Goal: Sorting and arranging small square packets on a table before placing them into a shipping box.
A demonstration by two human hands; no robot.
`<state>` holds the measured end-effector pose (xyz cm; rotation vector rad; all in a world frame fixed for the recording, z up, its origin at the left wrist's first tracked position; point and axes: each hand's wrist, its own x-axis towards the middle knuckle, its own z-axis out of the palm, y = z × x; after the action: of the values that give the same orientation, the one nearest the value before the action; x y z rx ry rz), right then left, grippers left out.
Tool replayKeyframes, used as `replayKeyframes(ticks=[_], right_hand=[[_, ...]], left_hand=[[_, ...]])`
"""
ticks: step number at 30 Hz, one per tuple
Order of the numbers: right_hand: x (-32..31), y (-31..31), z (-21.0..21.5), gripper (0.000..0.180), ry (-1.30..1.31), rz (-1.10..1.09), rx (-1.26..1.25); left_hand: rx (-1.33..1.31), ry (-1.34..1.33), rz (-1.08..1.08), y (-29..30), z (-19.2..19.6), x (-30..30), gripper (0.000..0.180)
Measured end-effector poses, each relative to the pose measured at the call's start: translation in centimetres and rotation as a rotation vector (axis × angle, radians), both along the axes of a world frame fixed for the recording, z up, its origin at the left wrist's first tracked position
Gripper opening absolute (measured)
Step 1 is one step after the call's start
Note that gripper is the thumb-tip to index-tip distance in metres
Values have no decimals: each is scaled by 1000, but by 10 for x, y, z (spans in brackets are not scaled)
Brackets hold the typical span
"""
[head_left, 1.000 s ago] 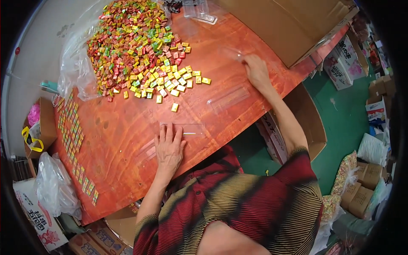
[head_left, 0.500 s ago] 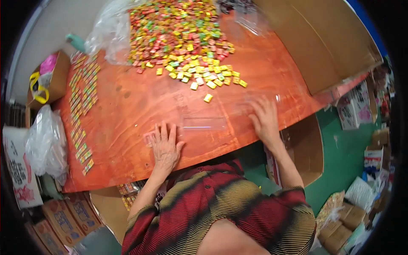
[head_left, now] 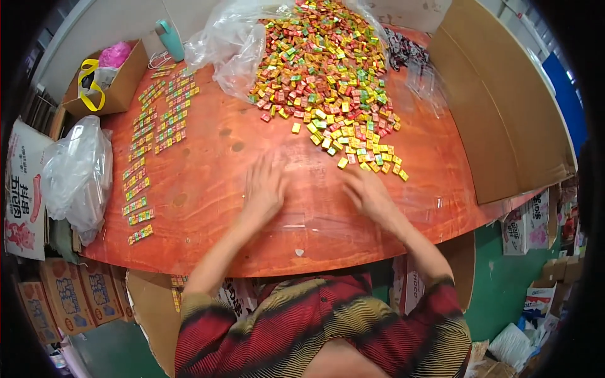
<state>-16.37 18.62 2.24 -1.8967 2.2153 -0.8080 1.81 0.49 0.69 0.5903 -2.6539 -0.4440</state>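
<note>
White, with printing, a carton (head_left: 24, 214) stands at the far left, and a clear plastic bag (head_left: 80, 170) bulges just beside it, against the edge of the red-orange tabletop (head_left: 201, 220). Behind the bag, an open cardboard box (head_left: 123, 82) holds a pink plastic bundle (head_left: 116, 54) and a looped yellow strap (head_left: 92, 103). Next come rows of small block-shaped packets (head_left: 170, 133), laid side by side in short strips down the table's left part, with a teal bottle (head_left: 170, 43) near their far end. Crumpled clear plastic sheeting (head_left: 236, 69) borders the left flank of the loose heap of packets (head_left: 321, 75).

The left hand (head_left: 265, 183), blurred, is low over the bare wood, fingers extended and apart, with nothing visible in its grasp. A small pale chip (head_left: 299, 252) lies near the table's front edge. The heap, mixed yellow, red, orange and green, spreads toward the person, its nearest packets mostly yellow. The right hand (head_left: 368, 192) is at that near fringe, fingers bent; whether it grips a packet cannot be told. Farther right are a dark patterned bundle (head_left: 406, 50), transparent trays (head_left: 423, 82) and a tall cardboard box (head_left: 504, 120).
</note>
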Motion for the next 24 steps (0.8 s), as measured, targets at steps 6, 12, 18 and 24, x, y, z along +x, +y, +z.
replayKeyframes(ticks=[6,12,18,24], right_hand=[[-62,-135,-8,56,282,-198,-71],[-66,-168,-30,60,267,-284,78],[-35,-119,-25,45,294,-25,102],[-18,-78,-18,39,376,-16,118]], left_hand=[[-154,157,33,-118,-12,-118,49],[-140,-65,106,-103,-35,-124,52],[-111,-141,54,-52,-28,-71,45],[90,-96,-68,-10,-13,-24,41]])
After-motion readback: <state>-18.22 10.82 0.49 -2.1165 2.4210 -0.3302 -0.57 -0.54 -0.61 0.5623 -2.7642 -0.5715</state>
